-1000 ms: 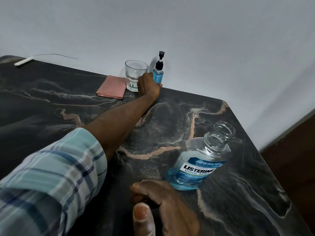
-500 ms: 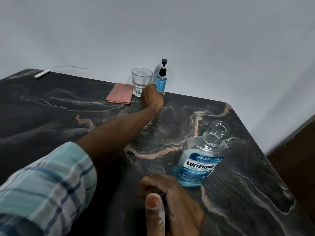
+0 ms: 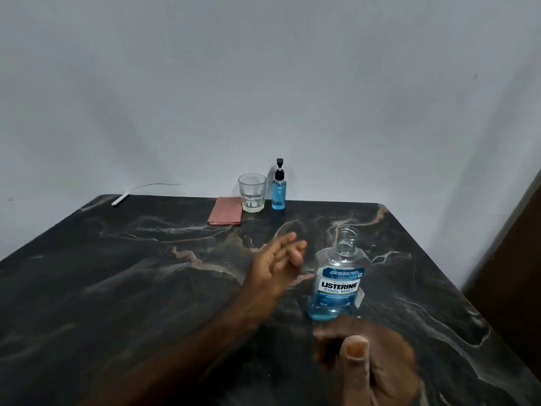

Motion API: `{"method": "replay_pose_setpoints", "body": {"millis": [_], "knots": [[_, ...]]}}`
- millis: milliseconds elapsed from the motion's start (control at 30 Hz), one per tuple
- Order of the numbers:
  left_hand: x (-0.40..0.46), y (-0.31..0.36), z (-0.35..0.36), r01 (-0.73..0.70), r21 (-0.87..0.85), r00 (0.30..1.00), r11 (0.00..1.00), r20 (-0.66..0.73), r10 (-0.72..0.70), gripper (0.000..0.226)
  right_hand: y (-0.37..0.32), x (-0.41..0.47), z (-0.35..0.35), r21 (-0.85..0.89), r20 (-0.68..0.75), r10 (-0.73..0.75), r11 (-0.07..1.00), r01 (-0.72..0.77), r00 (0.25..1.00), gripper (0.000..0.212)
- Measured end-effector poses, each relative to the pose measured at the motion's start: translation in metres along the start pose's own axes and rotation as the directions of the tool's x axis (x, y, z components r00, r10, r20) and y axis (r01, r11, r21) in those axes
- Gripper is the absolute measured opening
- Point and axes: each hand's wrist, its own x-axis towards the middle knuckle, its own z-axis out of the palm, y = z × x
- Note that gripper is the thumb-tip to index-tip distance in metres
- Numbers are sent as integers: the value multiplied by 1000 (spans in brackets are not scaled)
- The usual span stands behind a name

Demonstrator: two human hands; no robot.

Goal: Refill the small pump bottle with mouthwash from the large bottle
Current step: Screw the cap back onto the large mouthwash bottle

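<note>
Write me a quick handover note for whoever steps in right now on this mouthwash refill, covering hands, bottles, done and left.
Left hand: open, fingers straight, in the air over the table just left of the large bottle, holding nothing.
Right hand: curled at the near edge; what it holds, if anything, cannot be told.
Large bottle: upright, uncapped, blue liquid in its lower part.
Pump bottle: upright at the far edge by the wall, pump on, blue liquid in it, right of the glass and pink cloth.
Done: the refill looks finished, pump bottle set aside.
Left: probably cap the large bottle; no cap is visible.
</note>
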Motion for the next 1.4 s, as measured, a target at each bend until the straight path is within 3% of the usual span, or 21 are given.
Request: {"method": "replay_pose_setpoints", "body": {"millis": [33,100,233,300,433,533,633,733,867,967,1100,1233,1400], "knots": [[-5,-3,3,17,13,998,1000,55,-17,103,-10,3,0,-54,-51,-138,989,135,989,49],[-14,-6,12,18,82,989,996,145,-30,103,-26,12,-9,-81,-161,-233,972,223,959,49],[-21,-8,34,-51,212,993,976,119,26,74,-23,33,-40,-92,-303,-243,970,225,922,37],[-20,-13,39,-103,235,993,966,82,86,65,-13,45,-57,-115,-272,-210,976,185,939,32],[-21,-14,44,-117,233,991,965,-33,128,44,16,64,-74,-315,-166,26,946,-78,986,16],[-25,-8,38,-92,181,991,979,-81,109,45,35,75,-75,-606,2,306,757,-242,952,29],[-32,0,28,-88,164,990,983,-96,104,42,50,80,-69,-790,175,493,587,-176,852,50],[-41,4,18,-96,149,986,984,-119,114,45,58,80,-60,-862,234,556,498,-95,797,64],[-53,5,10,-108,119,986,987,-111,122,43,71,73,-54,-874,240,563,479,-77,791,46],[-60,4,7,-106,93,989,990,-97,115,42,78,66,-55,-864,207,497,497,-81,843,36],[-66,1,5,-101,65,990,993,-88,106,39,59,77,-57,-719,215,369,686,-109,904,28],[-70,0,5,-112,75,991,991,-69,117,40,3,101,-51,-384,321,396,885,-264,860,41],[-77,-1,7,-134,113,989,985,-47,140,42,-63,126,-48,-333,481,298,932,-143,825,50]]}}
